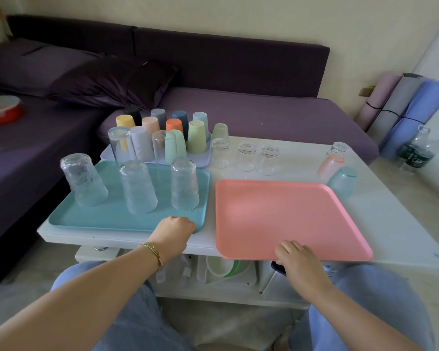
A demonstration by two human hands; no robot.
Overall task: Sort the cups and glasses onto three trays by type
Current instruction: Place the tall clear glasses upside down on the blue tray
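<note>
A teal tray [107, 219] at the front left carries three upturned textured glasses [137, 186]. Behind it, a lilac tray [203, 160] holds several coloured plastic cups [197, 136] and two tall clear glasses [118, 143]. The pink tray [284, 219] at the front right is bare. Three small clear glasses [246, 157] stand on the white table [380, 214] behind it, and tinted pink [331, 164] and blue glasses [344, 179] sit at the right. My left hand [173, 233] grips the teal tray's front right corner. My right hand [298, 258] grips the pink tray's front edge.
A purple sofa [251, 107] runs behind and left of the table. Rolled mats [403, 107] and plastic bottles [416, 150] stand at the right wall. A lower shelf [221, 271] under the table holds containers. A red dish [0, 110] lies on the sofa at the left.
</note>
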